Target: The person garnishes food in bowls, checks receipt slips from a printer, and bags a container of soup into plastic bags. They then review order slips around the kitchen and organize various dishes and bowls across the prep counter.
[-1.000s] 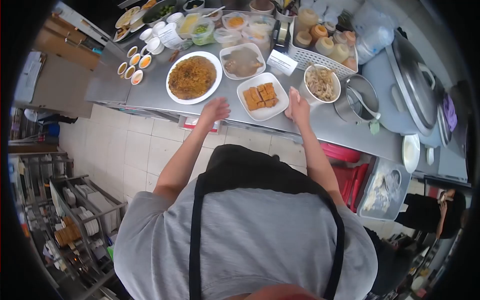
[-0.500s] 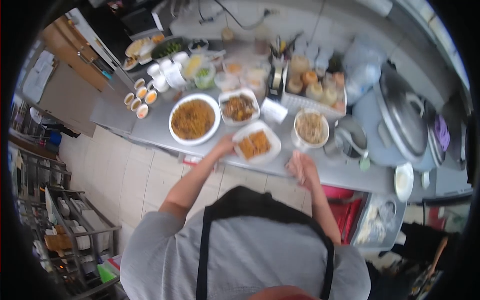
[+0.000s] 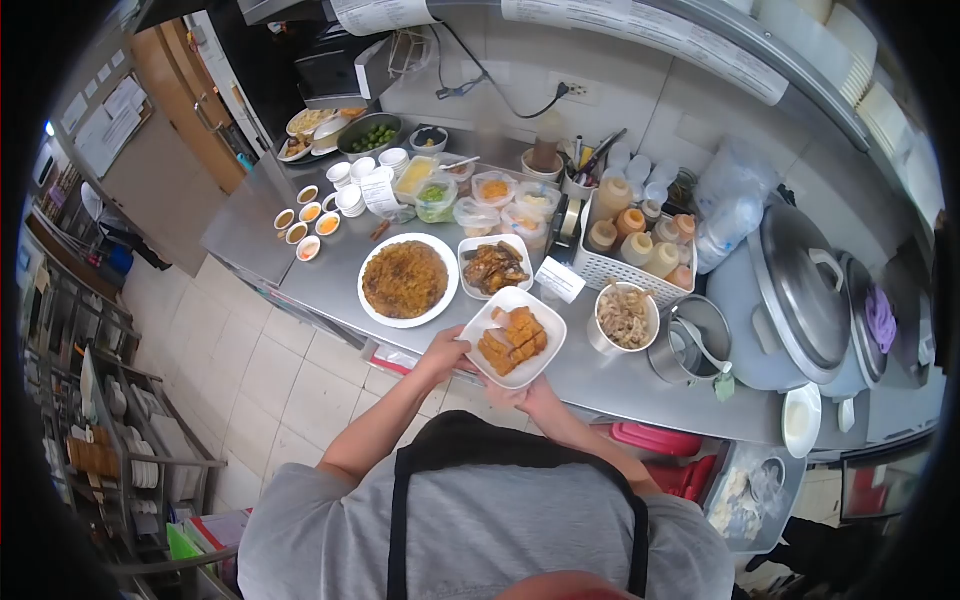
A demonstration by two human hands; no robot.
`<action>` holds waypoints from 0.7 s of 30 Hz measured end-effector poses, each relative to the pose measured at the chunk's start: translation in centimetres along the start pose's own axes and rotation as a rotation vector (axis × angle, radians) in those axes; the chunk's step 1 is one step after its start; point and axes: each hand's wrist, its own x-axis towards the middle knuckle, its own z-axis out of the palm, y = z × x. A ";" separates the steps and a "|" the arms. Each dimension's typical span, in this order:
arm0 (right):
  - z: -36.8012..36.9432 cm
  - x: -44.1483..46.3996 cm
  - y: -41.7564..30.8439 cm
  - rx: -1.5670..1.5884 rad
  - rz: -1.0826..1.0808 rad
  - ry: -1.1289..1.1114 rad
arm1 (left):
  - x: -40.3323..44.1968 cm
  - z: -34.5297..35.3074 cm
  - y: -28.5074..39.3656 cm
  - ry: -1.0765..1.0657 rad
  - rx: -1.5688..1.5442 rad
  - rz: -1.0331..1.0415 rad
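Note:
A white square bowl (image 3: 548, 352) with pieces of golden-brown fried food (image 3: 514, 340) is held over the counter's front edge. My left hand (image 3: 446, 354) is closed on its left rim. At the near side, my right hand (image 3: 528, 394) grips the bowl from below, its fingers partly hidden. Just beyond stands another white square bowl (image 3: 495, 268) of browned pieces. A round white plate (image 3: 449, 262) heaped with a brown noodle- or rice-like dish lies to the left. On the right is a tub (image 3: 626, 318) of pale shredded food, and a printed slip (image 3: 559, 280) lies between.
A white basket (image 3: 632, 277) of sauce bottles stands at the back, with a metal pot (image 3: 690, 340) and large lidded cookers (image 3: 800, 285) to the right. Small sauce cups (image 3: 309, 248) and garnish containers (image 3: 436, 198) line the left. A bin (image 3: 752, 500) is below the counter.
My right hand has moved left from near the tub to the bowl's near edge. The bowl has come slightly toward me and tilted, still in my left hand. The camera view has shifted.

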 end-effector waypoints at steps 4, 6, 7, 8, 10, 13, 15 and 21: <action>1.3 -3.4 -2.5 -0.458 -0.097 0.284 | -1.5 -2.1 0.6 0.044 0.004 0.033; 1.1 -5.4 -5.0 -0.645 -0.125 0.405 | -2.8 -3.5 1.0 0.130 0.008 0.104; 0.3 -6.2 -6.5 -1.243 -0.256 0.340 | -3.5 -4.1 1.3 0.119 0.014 0.104; -0.4 -6.5 -7.3 -1.838 -0.385 0.252 | -4.4 -4.7 1.4 0.159 0.023 0.100; -1.5 -6.7 -6.8 -2.350 -0.648 0.410 | -5.8 -5.9 1.3 0.184 0.045 0.093; -2.5 -5.2 -6.0 -2.751 -0.867 0.582 | -7.1 -7.0 0.3 0.233 0.050 0.083; -0.2 -2.4 -4.8 -2.653 -0.751 0.522 | -7.4 -7.5 -0.1 0.236 0.066 0.056; 4.1 5.1 1.4 -1.816 -0.542 0.194 | -6.0 -6.1 -0.8 0.126 -0.047 0.045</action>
